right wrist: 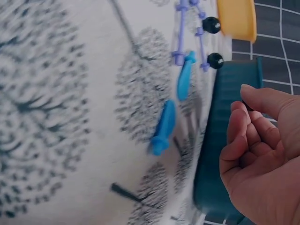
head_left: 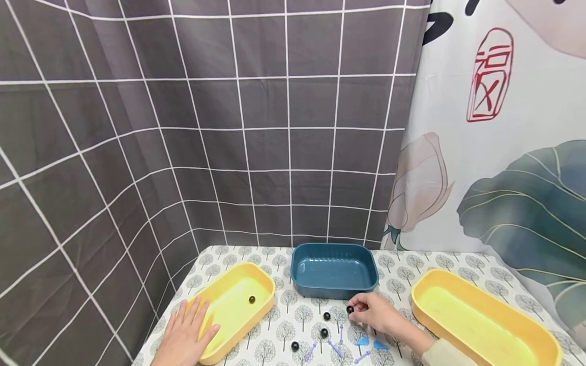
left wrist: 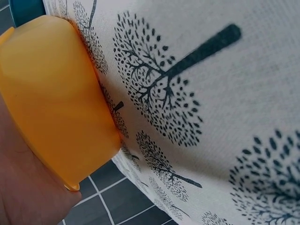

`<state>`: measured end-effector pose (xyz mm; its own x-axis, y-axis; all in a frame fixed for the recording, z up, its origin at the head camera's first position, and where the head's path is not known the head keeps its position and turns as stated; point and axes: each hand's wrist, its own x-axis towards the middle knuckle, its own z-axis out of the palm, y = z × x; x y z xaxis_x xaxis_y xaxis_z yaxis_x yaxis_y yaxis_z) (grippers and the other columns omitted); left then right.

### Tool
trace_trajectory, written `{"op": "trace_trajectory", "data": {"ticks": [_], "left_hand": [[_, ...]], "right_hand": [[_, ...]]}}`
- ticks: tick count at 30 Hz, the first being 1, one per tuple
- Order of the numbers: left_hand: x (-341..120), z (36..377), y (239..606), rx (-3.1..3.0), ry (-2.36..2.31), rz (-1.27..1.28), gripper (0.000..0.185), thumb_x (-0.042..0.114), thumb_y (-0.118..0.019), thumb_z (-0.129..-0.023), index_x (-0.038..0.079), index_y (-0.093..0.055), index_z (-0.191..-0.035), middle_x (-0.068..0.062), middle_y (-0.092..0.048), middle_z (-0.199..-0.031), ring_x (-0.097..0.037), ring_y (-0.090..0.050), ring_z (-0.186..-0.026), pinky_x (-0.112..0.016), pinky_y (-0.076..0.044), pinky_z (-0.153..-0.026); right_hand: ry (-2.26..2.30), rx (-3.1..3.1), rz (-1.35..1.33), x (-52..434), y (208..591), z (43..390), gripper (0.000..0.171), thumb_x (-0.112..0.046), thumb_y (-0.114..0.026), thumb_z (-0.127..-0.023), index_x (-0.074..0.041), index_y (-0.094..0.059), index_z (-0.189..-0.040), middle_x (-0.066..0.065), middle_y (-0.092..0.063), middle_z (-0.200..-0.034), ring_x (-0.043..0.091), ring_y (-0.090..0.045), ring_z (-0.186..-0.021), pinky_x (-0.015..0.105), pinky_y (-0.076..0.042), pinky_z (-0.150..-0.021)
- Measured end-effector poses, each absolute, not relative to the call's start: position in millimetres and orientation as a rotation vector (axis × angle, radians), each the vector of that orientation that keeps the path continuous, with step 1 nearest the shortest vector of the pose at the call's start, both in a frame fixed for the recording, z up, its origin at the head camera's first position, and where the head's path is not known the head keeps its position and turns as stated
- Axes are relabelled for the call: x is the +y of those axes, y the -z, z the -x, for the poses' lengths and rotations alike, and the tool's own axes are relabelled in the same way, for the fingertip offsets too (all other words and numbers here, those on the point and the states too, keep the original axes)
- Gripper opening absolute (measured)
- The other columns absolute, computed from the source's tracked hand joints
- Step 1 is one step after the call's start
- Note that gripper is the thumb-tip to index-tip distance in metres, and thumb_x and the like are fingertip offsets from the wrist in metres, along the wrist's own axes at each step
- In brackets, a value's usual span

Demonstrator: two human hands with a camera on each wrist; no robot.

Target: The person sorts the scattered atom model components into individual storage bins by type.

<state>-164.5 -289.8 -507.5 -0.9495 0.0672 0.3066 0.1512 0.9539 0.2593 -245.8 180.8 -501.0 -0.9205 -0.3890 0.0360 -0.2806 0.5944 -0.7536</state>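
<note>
My right hand point(head_left: 373, 311) pinches a small black ball point(head_left: 350, 309) between thumb and fingertips, just in front of the blue bin point(head_left: 336, 293). In the right wrist view the fingers mostly hide that ball. The left hand point(head_left: 185, 330) rests with straight, spread fingers on the near left rim of a yellow bin point(head_left: 244, 325). One dark ball point(head_left: 252, 300) lies inside this bin. On the cloth between the bins are three more black balls: one ball point(head_left: 327, 316) nearest the right hand, another ball point(head_left: 324, 333) below it, and a third ball point(head_left: 295, 346) further left.
Several purple sticks with knobbed ends point(head_left: 335, 349) and two blue pieces point(head_left: 380, 344) lie on the tree-print cloth point(head_left: 286, 330) near the front. A second yellow bin point(head_left: 480, 300) stands at the right, beside the right forearm. A dark grid curtain point(head_left: 274, 152) hangs behind the table.
</note>
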Motion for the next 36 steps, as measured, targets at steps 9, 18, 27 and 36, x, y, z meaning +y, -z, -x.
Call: {"op": "trace_trajectory", "data": {"ticks": [9, 18, 27, 36], "left_hand": [[-290.3, 165.2, 509.6, -2.8, 0.39, 0.172, 0.07, 0.053, -0.055, -0.099, 0.004, -0.047, -0.149, -0.025, -0.039, -0.156, -0.053, -0.03, -0.142, -0.067, -0.021, -0.114], [-291.9, 165.0, 514.1, -2.779, 0.41, 0.17, 0.07, 0.053, -0.057, -0.099, 0.004, -0.049, -0.148, -0.025, -0.042, -0.154, -0.054, -0.031, -0.141, -0.068, -0.022, -0.113], [-288.9, 165.7, 513.8, -2.782, 0.441, 0.164, 0.07, 0.053, -0.057, -0.098, 0.003, -0.05, -0.147, -0.025, -0.041, -0.155, -0.055, -0.029, -0.142, -0.069, -0.021, -0.113], [-293.3, 167.3, 515.7, -2.769, 0.401, 0.167, 0.069, 0.053, -0.057, -0.098, 0.005, -0.05, -0.147, -0.024, -0.042, -0.155, -0.055, -0.03, -0.142, -0.069, -0.022, -0.112]], "right_hand": [[1.336, 2.641, 0.591, 166.3, 483.9, 248.8, 0.02, -0.012, -0.08, -0.083, -0.006, -0.075, -0.101, -0.004, -0.068, -0.082, 0.008, -0.061, -0.074, 0.02, -0.054, -0.067], [1.401, 2.621, 0.598, 141.8, 471.8, 258.3, 0.023, -0.013, -0.08, -0.083, -0.006, -0.076, -0.105, -0.004, -0.069, -0.083, 0.01, -0.063, -0.075, 0.02, -0.054, -0.066], [1.383, 2.643, 0.681, 104.9, 463.4, 272.1, 0.02, -0.02, -0.08, -0.085, -0.011, -0.078, -0.103, -0.008, -0.071, -0.082, 0.004, -0.062, -0.074, 0.021, -0.051, -0.068], [1.436, 2.615, 0.737, 68.1, 458.5, 281.7, 0.022, -0.017, -0.078, -0.086, -0.008, -0.078, -0.106, -0.006, -0.072, -0.084, 0.006, -0.064, -0.075, 0.021, -0.053, -0.069]]}}
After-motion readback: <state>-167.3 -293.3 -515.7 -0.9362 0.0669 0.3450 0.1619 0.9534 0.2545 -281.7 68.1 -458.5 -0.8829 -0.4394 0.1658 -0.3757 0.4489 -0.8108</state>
